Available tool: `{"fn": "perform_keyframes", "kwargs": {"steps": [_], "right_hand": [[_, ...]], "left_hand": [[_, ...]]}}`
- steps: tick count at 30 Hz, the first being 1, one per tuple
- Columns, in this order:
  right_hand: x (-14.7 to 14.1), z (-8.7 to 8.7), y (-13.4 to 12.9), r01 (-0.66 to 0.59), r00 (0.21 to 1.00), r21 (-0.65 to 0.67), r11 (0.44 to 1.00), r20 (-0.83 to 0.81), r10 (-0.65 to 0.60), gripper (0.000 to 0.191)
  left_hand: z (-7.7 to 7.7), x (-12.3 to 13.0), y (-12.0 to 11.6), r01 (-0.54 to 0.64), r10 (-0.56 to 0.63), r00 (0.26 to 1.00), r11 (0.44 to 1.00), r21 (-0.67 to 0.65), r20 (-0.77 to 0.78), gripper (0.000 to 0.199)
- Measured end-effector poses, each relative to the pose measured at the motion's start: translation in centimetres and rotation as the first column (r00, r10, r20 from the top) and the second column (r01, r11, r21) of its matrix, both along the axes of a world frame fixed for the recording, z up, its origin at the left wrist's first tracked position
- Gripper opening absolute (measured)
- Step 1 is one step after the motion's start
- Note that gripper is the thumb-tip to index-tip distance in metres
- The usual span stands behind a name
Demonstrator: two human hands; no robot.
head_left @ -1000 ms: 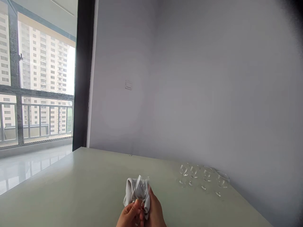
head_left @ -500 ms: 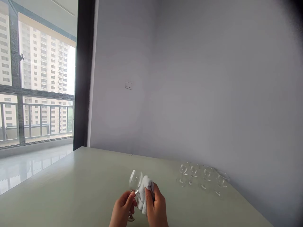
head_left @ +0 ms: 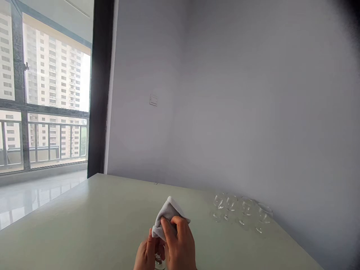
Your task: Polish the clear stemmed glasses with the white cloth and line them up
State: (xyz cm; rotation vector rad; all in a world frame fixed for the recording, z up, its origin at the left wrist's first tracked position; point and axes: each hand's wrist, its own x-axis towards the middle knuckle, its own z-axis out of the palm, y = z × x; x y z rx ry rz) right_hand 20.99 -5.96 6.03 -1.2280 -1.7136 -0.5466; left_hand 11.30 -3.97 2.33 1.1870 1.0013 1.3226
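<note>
A grey-white cloth (head_left: 168,210) is spread over the bowl of a stemmed glass (head_left: 159,262), whose foot shows low between the hands. My left hand (head_left: 145,253) is wrapped round the glass below the cloth, its thumb pointing up beside the cloth's lower corner. My right hand (head_left: 180,242) grips the cloth from the right, fingers pressed into its folds. The cloth hides the glass bowl, and the fingers partly hide the stem.
Several clear stemmed glasses (head_left: 246,207) stand upright in a row at the right rear of the pale green table (head_left: 112,210), near the grey wall (head_left: 239,112). A window (head_left: 56,90) is at the left, beyond the table.
My right hand has brought the cloth up and left from beside the glass to over its bowl, which is now covered. My left hand still holds the glass.
</note>
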Motion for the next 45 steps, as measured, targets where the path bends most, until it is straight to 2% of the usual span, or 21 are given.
{"fn": "perform_keyframes", "kwargs": {"steps": [5, 8, 10, 12, 14, 16, 17, 18, 19, 21, 23, 24, 25, 28, 32, 36, 40, 41, 43, 45], "right_hand": [[-0.8, -2.0, 0.4, -0.013, 1.0, -0.024, 1.0, 0.018, 0.013, 0.025], [-1.3, -3.3, 0.8, -0.105, 0.994, -0.112, 0.988, -0.014, 0.105, 0.026], [-1.6, -3.4, 0.8, -0.214, 0.974, -0.197, 0.957, -0.123, 0.192, 0.029], [-1.6, -2.7, 0.5, -0.371, 0.914, -0.297, 0.88, -0.285, 0.289, 0.03], [-1.1, -1.3, 0.0, -0.525, 0.826, -0.423, 0.739, -0.461, 0.324, 0.023], [0.1, 0.6, -0.5, -0.614, 0.749, -0.528, 0.587, -0.623, 0.224, 0.014], [0.9, 1.5, -0.6, -0.645, 0.713, -0.551, 0.529, -0.684, 0.155, 0.011], [1.8, 2.4, -0.7, -0.671, 0.67, -0.545, 0.502, -0.736, 0.097, 0.01], [2.6, 3.1, -0.6, -0.69, 0.622, -0.51, 0.513, -0.78, 0.061, 0.012], [4.1, 4.0, -0.2, -0.685, 0.517, -0.38, 0.622, -0.855, 0.048, 0.02], [4.6, 4.0, 0.3, -0.638, 0.416, -0.243, 0.731, -0.907, 0.061, 0.027], [4.4, 3.7, 0.6, -0.622, 0.371, -0.191, 0.759, -0.926, 0.072, 0.031], [4.0, 3.1, 0.7, -0.63, 0.337, -0.157, 0.76, -0.938, 0.086, 0.034], [1.7, 0.8, 0.9, -0.667, 0.264, -0.086, 0.74, -0.956, 0.126, 0.041], [-1.2, -2.2, 0.9, -0.675, 0.206, -0.026, 0.737, -0.966, 0.154, 0.05], [-1.7, -3.5, 1.2, -0.752, 0.178, -0.025, 0.659, -0.97, 0.166, 0.052], [-1.1, -3.6, 1.6, -0.843, 0.149, -0.045, 0.537, -0.977, 0.153, 0.054], [-1.0, -3.5, 1.6, -0.859, 0.151, -0.056, 0.509, -0.978, 0.147, 0.055], [-0.7, -3.5, 1.6, -0.87, 0.179, -0.092, 0.484, -0.974, 0.137, 0.055], [-0.5, -3.7, 1.6, -0.843, 0.255, -0.154, 0.515, -0.958, 0.13, 0.052]], "left_hand": [[1.0, -1.0, 0.3, -0.049, 0.051, 0.998, 0.994, -0.101, 0.02, 0.065], [2.4, -1.9, 0.1, -0.011, 0.013, 0.999, 0.998, -0.058, 0.042, 0.06], [3.0, -2.3, 0.0, 0.011, -0.01, 0.998, 1.0, -0.013, 0.062, 0.057], [3.2, -2.3, -0.1, -0.017, 0.017, 0.995, 1.0, -0.007, 0.096, 0.058], [2.8, -2.0, 0.1, -0.035, 0.039, 0.986, 0.999, -0.023, 0.164, 0.06], [2.4, -1.6, 0.4, -0.004, 0.02, 0.97, 0.998, -0.07, 0.241, 0.06], [2.2, -1.3, 0.5, 0.032, -0.002, 0.962, 0.994, -0.105, 0.272, 0.058], [2.1, -1.2, 0.7, 0.065, -0.019, 0.954, 0.987, -0.144, 0.3, 0.055], [2.0, -1.0, 0.8, 0.094, -0.03, 0.946, 0.978, -0.184, 0.323, 0.052], [2.1, -0.8, 0.9, 0.138, -0.046, 0.931, 0.963, -0.231, 0.362, 0.048], [2.2, -0.6, 0.7, 0.173, -0.071, 0.917, 0.958, -0.23, 0.394, 0.051], [2.2, -0.6, 0.5, 0.192, -0.09, 0.913, 0.955, -0.226, 0.398, 0.054], [2.3, -0.5, 0.4, 0.213, -0.111, 0.909, 0.952, -0.219, 0.401, 0.058], [2.3, -0.4, -0.1, 0.238, -0.13, 0.905, 0.944, -0.23, 0.405, 0.064], [1.8, -0.5, 0.3, 0.164, -0.06, 0.902, 0.964, -0.209, 0.428, 0.065], [0.8, -0.6, 1.4, 0.087, -0.015, 0.898, 0.986, -0.144, 0.439, 0.071], [0.4, -0.9, 1.9, 0.01, 0.043, 0.927, 0.99, -0.137, 0.374, 0.068], [0.5, -1.1, 1.8, 0.026, 0.035, 0.928, 0.987, -0.159, 0.37, 0.065], [0.8, -1.2, 1.5, 0.151, -0.06, 0.92, 0.967, -0.208, 0.387, 0.057], [1.1, -1.3, 1.2, 0.291, -0.176, 0.894, 0.926, -0.238, 0.411, 0.045]]}}
